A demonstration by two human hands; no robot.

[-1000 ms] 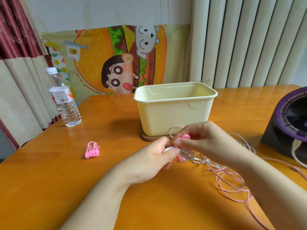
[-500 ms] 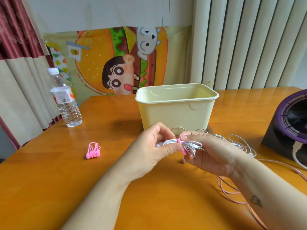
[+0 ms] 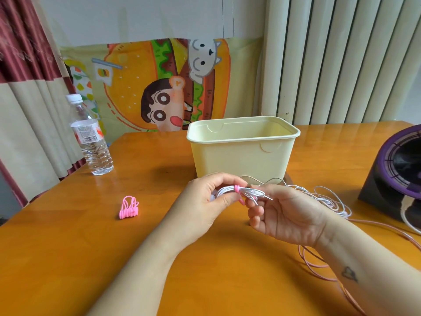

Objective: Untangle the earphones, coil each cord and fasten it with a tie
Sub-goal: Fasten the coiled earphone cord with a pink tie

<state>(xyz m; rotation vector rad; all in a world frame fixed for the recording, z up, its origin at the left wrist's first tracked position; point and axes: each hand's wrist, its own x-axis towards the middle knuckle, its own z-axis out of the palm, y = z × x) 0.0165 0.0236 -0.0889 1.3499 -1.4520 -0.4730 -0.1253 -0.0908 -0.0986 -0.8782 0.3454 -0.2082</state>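
Two hands hold a coiled white cord (image 3: 227, 191) above the table (image 3: 68, 247), just on the near side of the bin (image 3: 241, 153). The left hand (image 3: 205, 208) pinches its left end between thumb and curled fingers. The right hand (image 3: 284, 215) curls its fingers round the right end. A pink tie (image 3: 237, 189) wraps its middle. Loose cords (image 3: 328, 198) lie on the right, and spare ties (image 3: 128, 207) lie well apart on the left.

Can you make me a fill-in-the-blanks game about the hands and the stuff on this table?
1. The left hand and right hand hold a coiled white cord with a ___ tie around it.
2. The water bottle has a ___ cap.
3. The loose cords lie on the table beside the ___ hand.
Missing words: pink; white; right.
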